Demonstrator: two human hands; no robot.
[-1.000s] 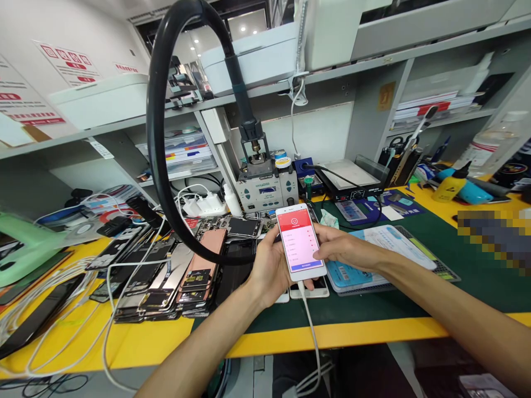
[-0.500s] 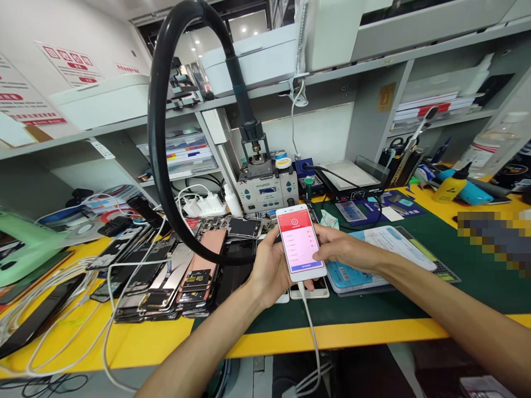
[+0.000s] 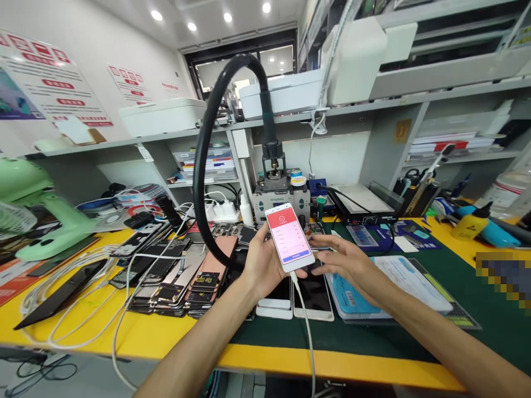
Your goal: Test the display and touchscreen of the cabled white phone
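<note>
My left hand [image 3: 262, 266] is wrapped around a white smartphone [image 3: 291, 236], holding it up above the bench. Its lit screen has a red band with a round face icon, a list below and a blue bar at the bottom. A white charging cable [image 3: 305, 309] is plugged into the phone's lower edge and hangs over the bench front. My right hand [image 3: 346, 260] hovers just right of the phone, fingers apart and holding nothing. Below the phone, two pale-framed phones [image 3: 314, 298] lie on the green mat [image 3: 365, 338].
Stacks of phone parts [image 3: 178, 276] lie left, beside coiled white cables [image 3: 58, 293]. A thick black hose [image 3: 199, 166] arches over the bench. The hot-air station [image 3: 261, 200] stands behind. To the right lie a blue-and-white packet [image 3: 398, 282] and a yellow bottle [image 3: 470, 224].
My right hand has drawn away from the screen, and its fingers have spread. The phone sits slightly further left in view. The camera has tilted up, showing more ceiling.
</note>
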